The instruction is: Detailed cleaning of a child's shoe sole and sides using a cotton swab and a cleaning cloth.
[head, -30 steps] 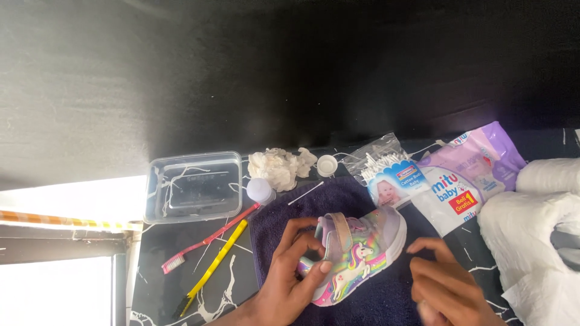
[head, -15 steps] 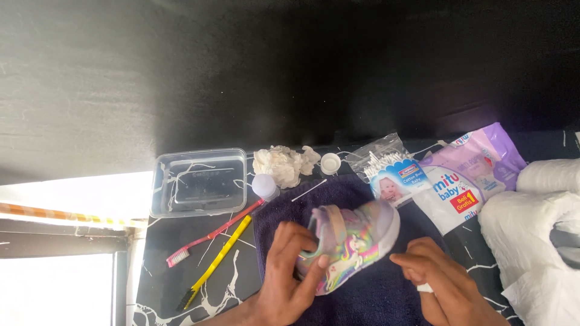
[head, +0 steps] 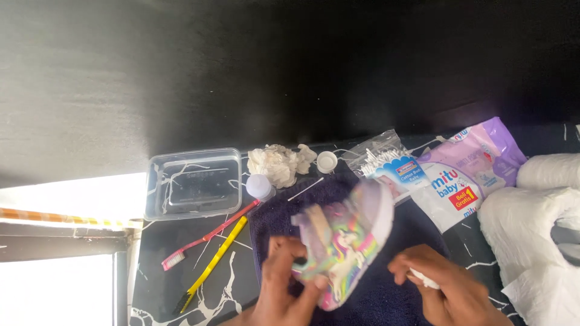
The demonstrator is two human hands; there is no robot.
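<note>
My left hand (head: 283,284) grips a small child's shoe (head: 344,238) with rainbow colours and a unicorn picture, lifted and tilted over a dark purple towel (head: 393,290). The shoe is blurred from motion. My right hand (head: 444,287) is just right of the shoe, pinching a small white wad (head: 425,278) between its fingers.
A clear plastic tub (head: 194,183), a red toothbrush (head: 205,235) and a yellow brush (head: 211,265) lie at the left. Crumpled tissue (head: 275,163), a white cap (head: 327,162), a small bottle (head: 260,187), a cotton-swab bag (head: 389,166) and a wipes pack (head: 465,172) sit behind. White cloth (head: 538,223) lies right.
The left hand has raised and tipped the shoe upward and to the right. The right hand moved in toward the shoe holding the white wad.
</note>
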